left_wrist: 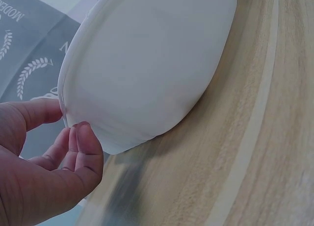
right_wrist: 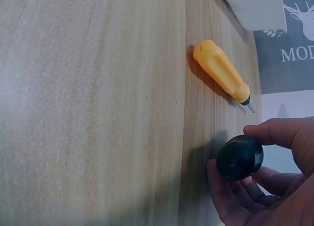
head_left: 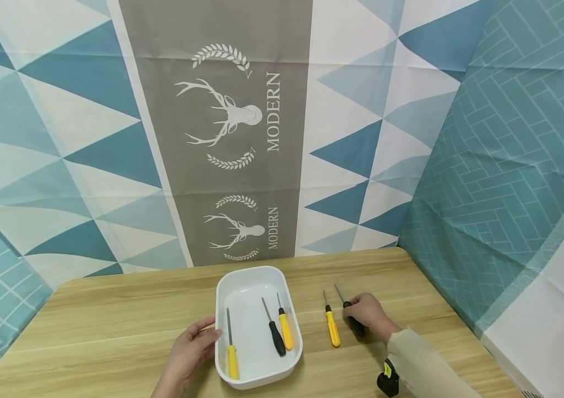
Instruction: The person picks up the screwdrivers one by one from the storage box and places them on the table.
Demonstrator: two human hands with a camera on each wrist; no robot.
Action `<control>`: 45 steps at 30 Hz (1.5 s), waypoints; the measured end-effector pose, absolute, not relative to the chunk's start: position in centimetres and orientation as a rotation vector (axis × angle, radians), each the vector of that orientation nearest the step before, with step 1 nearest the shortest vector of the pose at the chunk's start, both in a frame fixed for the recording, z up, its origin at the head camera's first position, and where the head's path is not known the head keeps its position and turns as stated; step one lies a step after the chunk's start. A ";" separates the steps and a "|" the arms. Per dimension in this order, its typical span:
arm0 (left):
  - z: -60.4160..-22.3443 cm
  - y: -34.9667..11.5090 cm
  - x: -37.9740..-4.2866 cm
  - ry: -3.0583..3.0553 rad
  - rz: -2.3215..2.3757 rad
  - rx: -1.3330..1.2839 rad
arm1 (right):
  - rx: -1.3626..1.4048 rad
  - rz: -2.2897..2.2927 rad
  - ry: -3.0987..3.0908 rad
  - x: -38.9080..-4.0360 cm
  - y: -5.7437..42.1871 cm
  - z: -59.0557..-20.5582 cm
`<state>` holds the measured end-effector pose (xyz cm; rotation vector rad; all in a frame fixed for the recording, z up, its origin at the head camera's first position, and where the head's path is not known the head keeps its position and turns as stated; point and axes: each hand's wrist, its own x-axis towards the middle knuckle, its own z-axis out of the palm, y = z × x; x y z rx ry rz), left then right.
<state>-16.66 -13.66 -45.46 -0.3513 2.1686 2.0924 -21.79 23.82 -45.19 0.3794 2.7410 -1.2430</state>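
A white rectangular tray [head_left: 257, 381] holds a yellow screwdriver [head_left: 233, 362] at its left, with a black-handled screwdriver [head_left: 277, 338] and another yellow screwdriver [head_left: 286, 331] side by side at its right. My left hand [head_left: 189, 354] pinches the tray's left rim between thumb and fingers; the left wrist view shows the tray's outer wall [left_wrist: 152, 64] beside it. To the tray's right, my right hand [head_left: 369, 315] grips a black screwdriver [right_wrist: 239, 157] by its handle, shaft pointing to the back. Between that hand and the tray lies a yellow screwdriver [head_left: 332, 327] on the table.
The wooden table [head_left: 137, 315] runs up to a patterned cloth [head_left: 232, 138] with deer prints at the back. Teal cloth [head_left: 501, 166] hangs along the right side. A black wrist device [head_left: 388, 378] shows beside the right sleeve.
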 end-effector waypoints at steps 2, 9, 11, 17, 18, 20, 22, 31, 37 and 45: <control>-45.5 -13.6 -16.7 2.165 2.099 -0.344 | 0.378 -1.223 2.753 -21.8 23.8 -45.2; -45.4 -13.6 -16.7 2.154 2.108 -0.352 | 0.368 -1.199 2.759 -21.5 23.5 -44.7; -45.4 -13.6 -16.7 2.155 2.104 -0.351 | 0.369 -1.195 2.763 -21.5 23.4 -44.6; -45.5 -13.6 -16.7 2.155 2.102 -0.346 | 0.325 -1.179 2.795 -21.4 23.2 -44.7; -45.5 -13.6 -16.7 2.154 2.102 -0.354 | 0.317 -1.172 2.802 -21.4 23.2 -44.7; -45.4 -13.6 -16.7 2.154 2.101 -0.350 | 0.305 -1.165 2.809 -21.4 23.1 -44.8; -45.4 -13.6 -16.7 2.152 2.099 -0.361 | 0.303 -1.159 2.813 -21.4 23.1 -44.9; -45.4 -13.6 -16.7 2.155 2.100 -0.345 | 0.304 -1.156 2.831 -21.6 23.3 -45.0; -45.5 -13.6 -16.7 2.155 2.099 -0.349 | 0.298 -1.137 2.836 -21.5 23.3 -45.0; -45.5 -13.6 -16.6 2.151 2.095 -0.368 | 0.292 -1.123 2.836 -21.2 23.1 -44.7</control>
